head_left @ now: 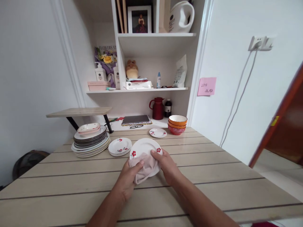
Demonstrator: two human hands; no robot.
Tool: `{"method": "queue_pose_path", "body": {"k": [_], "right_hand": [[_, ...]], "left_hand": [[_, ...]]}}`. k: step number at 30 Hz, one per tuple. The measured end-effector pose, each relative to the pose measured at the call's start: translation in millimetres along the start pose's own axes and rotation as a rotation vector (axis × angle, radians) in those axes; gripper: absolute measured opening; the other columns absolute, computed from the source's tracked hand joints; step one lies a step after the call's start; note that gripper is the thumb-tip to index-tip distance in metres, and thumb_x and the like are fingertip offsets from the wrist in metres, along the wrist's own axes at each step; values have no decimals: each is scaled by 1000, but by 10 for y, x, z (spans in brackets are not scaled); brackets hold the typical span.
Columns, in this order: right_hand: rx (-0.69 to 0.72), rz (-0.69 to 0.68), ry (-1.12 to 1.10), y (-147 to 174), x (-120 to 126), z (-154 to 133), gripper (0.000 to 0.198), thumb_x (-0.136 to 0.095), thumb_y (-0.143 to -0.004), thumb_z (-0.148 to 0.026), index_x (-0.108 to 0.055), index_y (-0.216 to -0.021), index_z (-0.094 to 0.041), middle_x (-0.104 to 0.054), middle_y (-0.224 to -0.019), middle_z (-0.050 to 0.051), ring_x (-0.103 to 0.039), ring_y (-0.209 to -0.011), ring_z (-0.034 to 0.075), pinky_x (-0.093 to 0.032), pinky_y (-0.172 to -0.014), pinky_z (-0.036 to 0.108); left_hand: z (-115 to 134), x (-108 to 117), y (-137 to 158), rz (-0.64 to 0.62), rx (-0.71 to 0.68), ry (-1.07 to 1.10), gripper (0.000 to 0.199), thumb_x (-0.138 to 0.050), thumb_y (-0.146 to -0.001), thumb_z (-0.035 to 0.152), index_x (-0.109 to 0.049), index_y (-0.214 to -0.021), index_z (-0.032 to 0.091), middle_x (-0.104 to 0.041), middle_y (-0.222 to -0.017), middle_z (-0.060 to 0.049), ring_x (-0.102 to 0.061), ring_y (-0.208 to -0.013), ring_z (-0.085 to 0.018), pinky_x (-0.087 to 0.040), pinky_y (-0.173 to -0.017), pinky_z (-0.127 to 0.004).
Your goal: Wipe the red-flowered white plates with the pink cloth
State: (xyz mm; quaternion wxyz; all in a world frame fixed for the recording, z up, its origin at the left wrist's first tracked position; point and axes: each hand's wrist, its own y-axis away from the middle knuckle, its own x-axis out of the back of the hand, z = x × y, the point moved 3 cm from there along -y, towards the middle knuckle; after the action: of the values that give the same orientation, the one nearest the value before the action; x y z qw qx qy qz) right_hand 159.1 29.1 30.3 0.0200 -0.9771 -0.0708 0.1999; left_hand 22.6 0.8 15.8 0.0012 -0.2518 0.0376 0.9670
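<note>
far left: a tall stack of round white and dark-rimmed plates [91, 143] is standing on the pale slatted wooden table [208, 176]. just beside it, a low pile of white flowered plates [120, 147] is sitting. left hand [129, 176]: fingers are gripping a crumpled pale-pink cloth [146, 168] against a round white red-flowered plate [145, 145], which is being held over the table's middle. beyond, a lone white floral plate [158, 132] is lying flat. right hand [168, 165]: fingers are clasping the held plate's right side. farther right, orange and red round bowls [177, 125] are standing nested.
</note>
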Motion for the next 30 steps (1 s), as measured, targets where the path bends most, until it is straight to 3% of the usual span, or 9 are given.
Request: {"method": "queue_pose_path", "body": {"k": [4, 7, 11, 14, 18, 23, 30], "right_hand": [[49, 10, 148, 15, -5, -69, 35, -73, -70, -47, -67, -86, -16, -70, -71, 3, -59, -60, 16, -48, -60, 27], [5, -35, 238, 24, -12, -77, 32, -70, -72, -46, -65, -86, -17, -60, -57, -2, -45, -46, 10, -36, -44, 22], [-67, -77, 309, 22, 54, -75, 28, -67, -75, -45, -63, -84, -19, -54, -53, -5, -38, -40, 8, -23, -37, 19], [-113, -115, 363, 10, 123, -85, 24, -67, -74, -40, -65, -83, -18, -60, -57, -3, -43, -44, 10, -30, -41, 21], [-74, -151, 359, 4, 155, -121, 20, -68, -73, -35, -69, -81, -16, -71, -72, 3, -57, -60, 15, -45, -58, 27], [-97, -140, 164, 19, 116, -60, 30, -71, -73, -34, -69, -97, -16, -74, -84, 5, -66, -73, 20, -52, -70, 32], [-180, -85, -302, -26, -10, 153, 28, -70, -76, -24, -63, -103, -19, -75, -88, 6, -70, -75, 22, -56, -74, 37]], "left_hand": [[26, 29, 16, -15, 12, -30, 62, -87, -58, 30, -67, -115, 13, -74, -107, -15, -70, -93, -28, -55, -81, -34], [57, 77, 22, -67, 53, -53, 59, -86, -60, 29, -68, -114, 13, -74, -105, -15, -71, -92, -29, -54, -83, -35], [82, 135, 36, -113, 94, -106, 56, -85, -61, 29, -69, -112, 13, -74, -104, -15, -71, -92, -29, -54, -81, -35], [62, 151, 42, -148, 122, -132, 55, -87, -59, 30, -70, -109, 13, -74, -103, -16, -71, -90, -28, -54, -78, -34], [27, 159, 48, -109, 128, -145, 56, -88, -58, 30, -69, -108, 15, -74, -104, -15, -70, -91, -27, -54, -78, -33], [36, 147, 39, 18, 40, -175, 59, -87, -59, 30, -67, -112, 17, -74, -105, -13, -70, -91, -25, -53, -80, -33], [94, 202, -88, 229, -285, -360, 45, -80, -65, 24, -66, -107, 19, -72, -106, -8, -66, -96, -23, -49, -88, -31]]}}
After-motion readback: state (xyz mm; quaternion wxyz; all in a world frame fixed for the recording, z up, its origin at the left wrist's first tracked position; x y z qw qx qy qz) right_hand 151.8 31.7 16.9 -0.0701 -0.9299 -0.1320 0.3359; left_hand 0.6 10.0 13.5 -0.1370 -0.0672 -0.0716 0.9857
